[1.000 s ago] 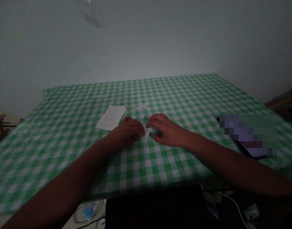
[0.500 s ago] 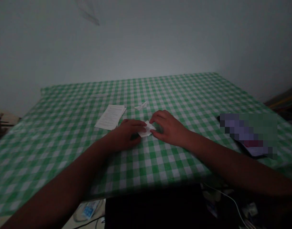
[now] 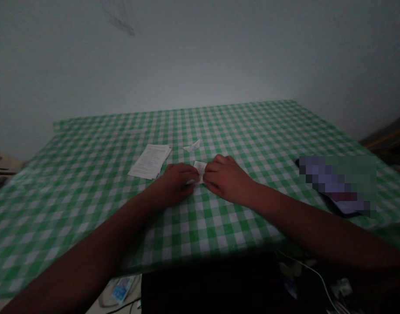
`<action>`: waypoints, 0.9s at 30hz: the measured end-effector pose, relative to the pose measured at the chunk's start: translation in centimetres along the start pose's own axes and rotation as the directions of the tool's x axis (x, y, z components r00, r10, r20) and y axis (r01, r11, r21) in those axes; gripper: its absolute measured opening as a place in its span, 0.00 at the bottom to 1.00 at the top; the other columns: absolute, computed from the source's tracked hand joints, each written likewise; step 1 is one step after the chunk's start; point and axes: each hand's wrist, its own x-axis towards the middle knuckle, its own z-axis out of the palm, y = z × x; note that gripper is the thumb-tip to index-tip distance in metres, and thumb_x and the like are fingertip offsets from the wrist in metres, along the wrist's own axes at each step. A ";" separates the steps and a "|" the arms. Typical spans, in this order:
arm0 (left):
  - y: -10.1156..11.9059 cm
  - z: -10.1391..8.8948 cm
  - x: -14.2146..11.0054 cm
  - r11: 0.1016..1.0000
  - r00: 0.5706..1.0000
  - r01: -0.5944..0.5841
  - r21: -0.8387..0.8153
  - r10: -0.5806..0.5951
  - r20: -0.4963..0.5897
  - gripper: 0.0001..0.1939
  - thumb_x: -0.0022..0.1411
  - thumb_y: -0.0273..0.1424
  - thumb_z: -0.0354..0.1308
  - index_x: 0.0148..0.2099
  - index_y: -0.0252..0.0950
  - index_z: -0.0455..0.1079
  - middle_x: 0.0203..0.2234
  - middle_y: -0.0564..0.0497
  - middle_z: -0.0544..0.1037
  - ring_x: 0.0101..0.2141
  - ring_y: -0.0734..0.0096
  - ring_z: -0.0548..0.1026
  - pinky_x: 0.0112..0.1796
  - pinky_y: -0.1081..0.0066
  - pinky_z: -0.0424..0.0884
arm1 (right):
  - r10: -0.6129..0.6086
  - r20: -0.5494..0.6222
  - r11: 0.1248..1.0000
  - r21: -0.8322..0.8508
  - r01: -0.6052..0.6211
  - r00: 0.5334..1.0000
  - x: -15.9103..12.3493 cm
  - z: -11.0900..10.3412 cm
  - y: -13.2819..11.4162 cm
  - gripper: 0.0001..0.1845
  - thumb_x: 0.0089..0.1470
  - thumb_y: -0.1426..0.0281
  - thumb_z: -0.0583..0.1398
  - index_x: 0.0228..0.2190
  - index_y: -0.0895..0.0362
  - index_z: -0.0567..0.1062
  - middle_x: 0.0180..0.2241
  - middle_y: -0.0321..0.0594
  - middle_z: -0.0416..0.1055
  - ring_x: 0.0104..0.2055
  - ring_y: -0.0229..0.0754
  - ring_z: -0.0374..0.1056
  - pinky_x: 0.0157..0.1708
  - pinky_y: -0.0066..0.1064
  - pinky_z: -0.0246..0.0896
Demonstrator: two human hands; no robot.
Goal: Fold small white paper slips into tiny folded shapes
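Around the middle of the green checked tablecloth (image 3: 252, 131), the left hand (image 3: 177, 183) and right hand (image 3: 228, 179) are both pinching a little printed paper slip (image 3: 200, 166), not far from that paper stack (image 3: 149, 161).

The scene is dim and grey, the wall (image 3: 200, 56) palest just above the far edge of the table (image 3: 252, 126) and duller toward the upper corners; the arms (image 3: 98, 244) darken toward the bottom, and the space beneath the near edge sinks almost to black. Print on the sheets (image 3: 149, 161) is too soft to read, coarse mosaic hides most of the device (image 3: 343, 211), and wide-angle stretching distorts the sides.
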 end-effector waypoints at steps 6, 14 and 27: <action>-0.6 -0.8 0.1 1.000 0.999 -0.019 0.017 0.018 0.032 0.07 0.65 0.31 0.55 0.44 0.40 0.73 0.43 0.51 0.79 0.48 0.62 0.72 0.51 0.57 0.60 | 0.078 0.039 0.996 -0.053 -0.076 0.996 -0.3 -0.4 1.3 0.06 0.60 0.68 0.59 0.33 0.56 0.75 0.40 0.40 0.73 0.46 0.49 0.58 0.38 0.40 0.44; 0.4 -0.8 0.3 0.999 0.998 -0.031 0.021 0.030 0.049 0.07 0.64 0.29 0.55 0.43 0.39 0.72 0.42 0.50 0.78 0.47 0.63 0.73 0.49 0.58 0.58 | 0.055 0.062 0.997 -0.065 -0.051 0.997 -0.1 -0.4 0.9 0.10 0.63 0.69 0.57 0.33 0.56 0.77 0.39 0.40 0.75 0.45 0.48 0.59 0.39 0.40 0.43; -0.6 -0.1 0.1 0.996 0.996 -0.085 0.037 0.086 -0.018 0.12 0.62 0.28 0.57 0.48 0.40 0.72 0.47 0.49 0.77 0.50 0.60 0.72 0.50 0.58 0.60 | 0.050 0.067 0.998 0.027 -0.052 0.996 0.2 0.0 1.7 0.10 0.62 0.68 0.58 0.31 0.56 0.78 0.36 0.39 0.76 0.43 0.46 0.61 0.39 0.39 0.43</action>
